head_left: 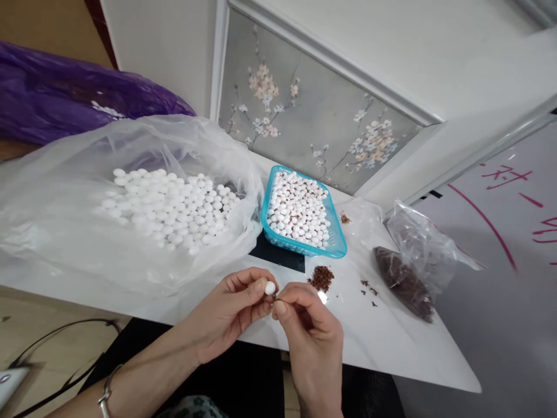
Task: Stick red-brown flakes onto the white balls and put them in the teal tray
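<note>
While the left hand [239, 305] pinches a white ball [270, 288], right hand [311, 331] angled inward, pinched narrow, contents unclear

Bare left forearm [152, 368], 1 bracelet [104, 398] — thin, silvery; green floral-patterned garment [194, 406]

Magenta-red handwriting [507, 175] stands on the broad, pale, metal-edged whiteboard [487, 331] at right — slanted, seemingly Chinese characters, cut off at the picture's edge. A curved magenta-red line [487, 222] runs beside them — the wording cannot be read surely.
</note>
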The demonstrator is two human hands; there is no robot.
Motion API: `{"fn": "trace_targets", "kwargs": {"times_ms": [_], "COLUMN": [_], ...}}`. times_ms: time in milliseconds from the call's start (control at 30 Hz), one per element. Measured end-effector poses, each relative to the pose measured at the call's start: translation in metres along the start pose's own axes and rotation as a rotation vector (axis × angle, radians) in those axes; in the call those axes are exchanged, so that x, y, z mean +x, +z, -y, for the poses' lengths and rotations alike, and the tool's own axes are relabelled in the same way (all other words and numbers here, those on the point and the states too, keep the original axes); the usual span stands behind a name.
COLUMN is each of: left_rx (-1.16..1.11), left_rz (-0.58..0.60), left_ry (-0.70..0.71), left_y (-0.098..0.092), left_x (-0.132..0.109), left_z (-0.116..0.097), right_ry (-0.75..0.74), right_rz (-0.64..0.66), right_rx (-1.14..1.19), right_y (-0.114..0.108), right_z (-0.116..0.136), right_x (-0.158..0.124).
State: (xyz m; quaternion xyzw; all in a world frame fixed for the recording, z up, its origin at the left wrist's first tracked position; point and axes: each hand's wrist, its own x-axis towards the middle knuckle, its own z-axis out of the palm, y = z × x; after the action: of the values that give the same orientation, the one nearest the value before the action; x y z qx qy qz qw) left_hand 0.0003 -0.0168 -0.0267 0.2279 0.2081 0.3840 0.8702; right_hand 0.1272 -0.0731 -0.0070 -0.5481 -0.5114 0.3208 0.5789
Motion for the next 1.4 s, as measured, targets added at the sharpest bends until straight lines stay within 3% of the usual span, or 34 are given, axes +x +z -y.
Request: {"fn": "trace_targets", "kwargs": {"times_ms": [700,967,1200,1400], "left_rx": [0.025,0.028,0.089,0.07], "left_rz": [-0.095,-0.102,-0.067,-0.108], "left_ry": [0.061,0.032,0.029,0.017], "left_y": [0.001,0.001,0.006,0.007], "left_x": [0.001,0.001,0.002,0.002], "left_z": [0.004,0.003,0.002,0.0], "right_ry": [-0.175,-0.095,0.187,0.176], "right_rz": [-0.14,-0.112,-0.098,0.046], "right_rx": [-0.213,-0.167,0.04,0.13], "right_y": [0.007,0.009,0.006,-0.008], "right_z": [-0.012,-0.012,-0.004,-0.011], "right_x": [-0.009,-0.007,0.005,0.004]}}
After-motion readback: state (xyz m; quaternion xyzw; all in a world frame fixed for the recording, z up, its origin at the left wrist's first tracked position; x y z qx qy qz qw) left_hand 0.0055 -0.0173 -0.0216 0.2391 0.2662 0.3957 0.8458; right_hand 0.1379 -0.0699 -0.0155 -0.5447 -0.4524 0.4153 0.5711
